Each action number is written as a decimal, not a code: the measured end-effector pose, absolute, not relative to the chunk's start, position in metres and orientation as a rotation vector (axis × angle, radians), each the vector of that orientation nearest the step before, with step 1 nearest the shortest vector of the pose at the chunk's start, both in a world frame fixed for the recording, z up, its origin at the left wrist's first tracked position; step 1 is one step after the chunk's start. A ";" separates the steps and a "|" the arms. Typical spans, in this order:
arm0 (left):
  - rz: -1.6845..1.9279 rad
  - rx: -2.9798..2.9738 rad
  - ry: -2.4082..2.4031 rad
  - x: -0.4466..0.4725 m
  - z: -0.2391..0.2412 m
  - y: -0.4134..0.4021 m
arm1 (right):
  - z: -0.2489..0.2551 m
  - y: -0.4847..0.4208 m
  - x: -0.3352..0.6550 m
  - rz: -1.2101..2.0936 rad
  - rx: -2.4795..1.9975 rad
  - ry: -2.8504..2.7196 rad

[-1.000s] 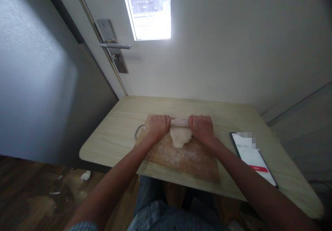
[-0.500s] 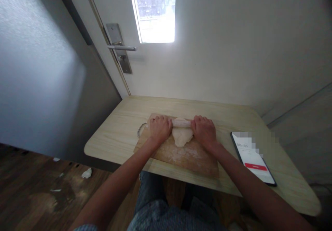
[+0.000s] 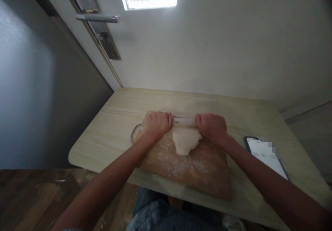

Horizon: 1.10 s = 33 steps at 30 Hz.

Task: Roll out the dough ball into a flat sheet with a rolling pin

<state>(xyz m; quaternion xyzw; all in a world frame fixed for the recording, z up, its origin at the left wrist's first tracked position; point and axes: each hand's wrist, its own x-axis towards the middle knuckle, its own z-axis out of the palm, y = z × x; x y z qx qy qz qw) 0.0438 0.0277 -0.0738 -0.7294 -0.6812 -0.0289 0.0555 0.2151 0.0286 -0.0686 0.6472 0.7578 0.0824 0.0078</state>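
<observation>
A pale rolling pin (image 3: 184,121) lies across the far part of a floured wooden cutting board (image 3: 197,170). My left hand (image 3: 157,124) is curled over its left end and my right hand (image 3: 212,127) over its right end. A flattened piece of white dough (image 3: 185,140) spreads toward me from under the pin, between my hands. Both ends of the pin are hidden by my fingers.
The board rests on a light wooden table (image 3: 116,127) set against a white door with a metal handle (image 3: 97,18). A phone (image 3: 267,156) with a lit screen lies on the table at the right. A metal loop (image 3: 134,133) sticks out at the board's left edge.
My head has tilted down and come closer, so the board looks larger. The pin stays at the far edge of the dough, and both hands keep their grip.
</observation>
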 end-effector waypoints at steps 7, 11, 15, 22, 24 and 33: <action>0.071 -2.346 -2.121 0.038 -0.074 0.051 | -0.061 0.050 0.219 0.105 1.819 2.326; 0.081 -2.409 -2.091 0.035 -0.077 0.062 | -0.061 0.061 0.223 0.008 1.580 2.358; 0.073 -2.426 -2.077 0.035 -0.079 0.067 | -0.063 0.070 0.224 -0.089 1.585 2.320; 0.048 -2.395 -2.069 0.037 -0.076 0.065 | -0.064 0.066 0.221 -0.082 1.786 2.326; 0.025 -2.378 -2.060 0.038 -0.075 0.061 | -0.064 0.058 0.218 0.000 1.839 2.335; -0.128 -2.311 -2.026 0.043 -0.072 0.030 | -0.070 0.019 0.207 0.321 2.129 2.335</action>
